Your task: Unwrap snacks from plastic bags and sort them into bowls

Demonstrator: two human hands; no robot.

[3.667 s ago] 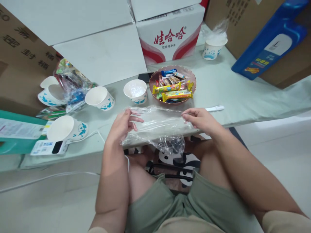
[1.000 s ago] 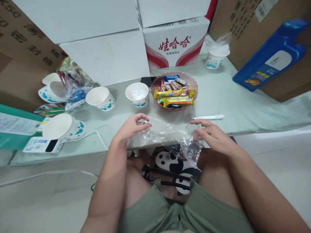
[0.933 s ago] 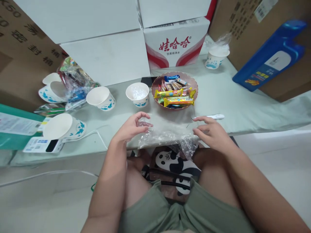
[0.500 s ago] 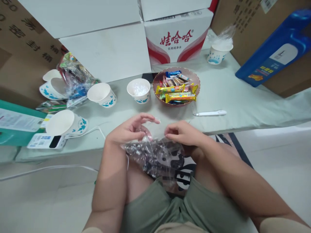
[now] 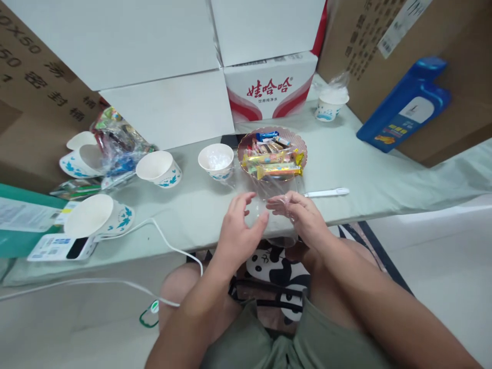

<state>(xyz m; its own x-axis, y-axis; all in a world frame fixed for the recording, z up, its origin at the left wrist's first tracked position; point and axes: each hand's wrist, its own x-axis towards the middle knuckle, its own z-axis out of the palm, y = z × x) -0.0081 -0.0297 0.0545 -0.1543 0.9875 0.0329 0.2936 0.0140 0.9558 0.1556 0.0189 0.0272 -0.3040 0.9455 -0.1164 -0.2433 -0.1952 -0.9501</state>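
Note:
A sheet of clear plastic film (image 5: 265,190), perhaps a bag, stretches over the table edge and in front of the candy bowl (image 5: 302,141). My right hand (image 5: 307,218) pinches it, with some film lying across the fingers. Opposite, my left hand (image 5: 240,233) is beside the film with thumb and fingers curved apart, and nothing shows in its grasp. Wrapped candy bars (image 5: 279,169) in yellow, blue and red fill the scalloped bowl. Left of the bowl stands a paper cup (image 5: 216,159) with clear crumpled plastic inside.
More paper cups (image 5: 159,169) stand at the left, near a white device (image 5: 61,247) with a cable (image 5: 169,241). A white pen-like cutter (image 5: 326,192) lies right of the bowl. Cartons (image 5: 269,92) line the back, and a blue bottle (image 5: 403,105) leans at the right.
The clear plastic has moved from above my lap up onto the table, spreading toward the bowl. My left hand has shifted right and turned; the view has tilted slightly.

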